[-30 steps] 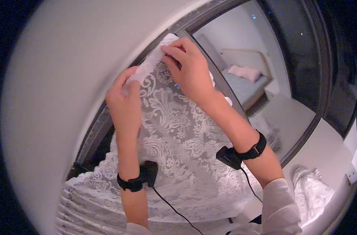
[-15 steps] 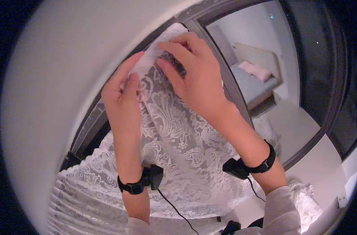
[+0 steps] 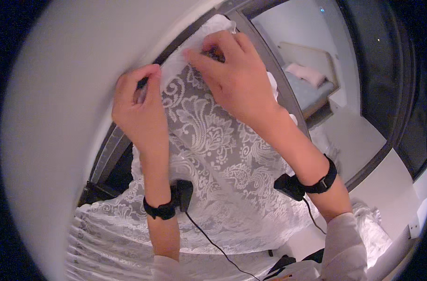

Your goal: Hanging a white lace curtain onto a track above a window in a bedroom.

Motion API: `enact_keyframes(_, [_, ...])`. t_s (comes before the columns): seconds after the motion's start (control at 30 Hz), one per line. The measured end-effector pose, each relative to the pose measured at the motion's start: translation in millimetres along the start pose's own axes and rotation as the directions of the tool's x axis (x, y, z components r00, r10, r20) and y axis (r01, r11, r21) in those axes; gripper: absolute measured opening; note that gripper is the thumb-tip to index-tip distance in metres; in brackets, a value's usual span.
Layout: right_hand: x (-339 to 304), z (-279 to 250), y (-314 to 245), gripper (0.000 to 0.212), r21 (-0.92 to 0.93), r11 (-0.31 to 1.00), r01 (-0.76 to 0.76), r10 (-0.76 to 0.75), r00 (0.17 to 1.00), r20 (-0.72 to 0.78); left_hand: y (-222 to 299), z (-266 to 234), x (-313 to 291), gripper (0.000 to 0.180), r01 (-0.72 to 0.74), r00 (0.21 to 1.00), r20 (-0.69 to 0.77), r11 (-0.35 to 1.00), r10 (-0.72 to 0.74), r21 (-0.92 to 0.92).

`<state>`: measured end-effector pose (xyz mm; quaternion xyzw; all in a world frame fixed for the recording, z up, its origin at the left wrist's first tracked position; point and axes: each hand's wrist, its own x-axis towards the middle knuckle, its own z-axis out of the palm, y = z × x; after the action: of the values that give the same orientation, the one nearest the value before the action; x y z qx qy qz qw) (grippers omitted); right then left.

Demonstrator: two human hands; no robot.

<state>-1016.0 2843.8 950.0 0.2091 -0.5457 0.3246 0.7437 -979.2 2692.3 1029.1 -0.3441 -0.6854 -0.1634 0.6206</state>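
A white lace curtain [image 3: 208, 126] with a floral pattern hangs in front of me, its plain top band raised against a dark frame. At the left end of this band, my left hand [image 3: 138, 100] pinches the curtain's edge between thumb and fingertips. Higher and to the right, my right hand [image 3: 237, 75] is closed with curled fingers on the same band; its fingertips partly hide the cloth there. The lace drapes below both hands and between my forearms. Each wrist wears a black strap with a small box and a cable.
A pale wall [image 3: 73, 84] curves close by on the left. The dark frame [image 3: 269, 56] borders a glass pane where a bed [image 3: 311, 89] with pink pillows shows. White surfaces [image 3: 377, 196] and a bright crumpled cloth [image 3: 370, 234] lie at lower right. More gathered curtain hangs at lower left.
My left hand has shifted slightly left, its thumb and fingers now pinched together. My right hand has moved a little up and right. The curtain's top has risen and the lace spread flatter.
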Motion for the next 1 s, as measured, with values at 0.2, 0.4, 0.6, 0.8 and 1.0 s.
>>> enact_keyframes(0.2, [-7.6,2.9,-8.2,0.034,-0.151,0.986,0.076,-0.075,0.997,0.012,-5.2,-0.5,-4.3,0.011,-0.187,0.982,0.032,0.969,0.184,0.159])
enact_keyframes(0.4, [-4.8,-4.1,-11.4,0.034,-0.16,0.985,0.069,-0.064,0.997,0.039,-6.8,-11.6,-0.2,0.015,-0.192,0.976,0.113,0.981,0.188,0.024])
enact_keyframes(0.6, [-6.3,0.0,-9.1,0.033,-0.157,0.984,0.085,-0.083,0.996,0.021,5.5,-28.5,-4.4,0.013,-0.074,0.981,0.191,0.965,0.026,0.25])
enact_keyframes(0.8, [-4.1,-3.2,-8.6,0.034,-0.104,0.993,0.063,-0.062,0.998,0.008,0.8,-28.2,-2.5,0.017,0.33,0.916,0.244,0.944,-0.318,-0.01])
enact_keyframes(1.0, [-2.9,-4.6,-9.9,0.034,-0.07,0.996,0.056,-0.053,0.997,0.052,14.1,-9.3,-14.4,0.017,0.474,0.879,0.269,0.779,-0.394,-0.411])
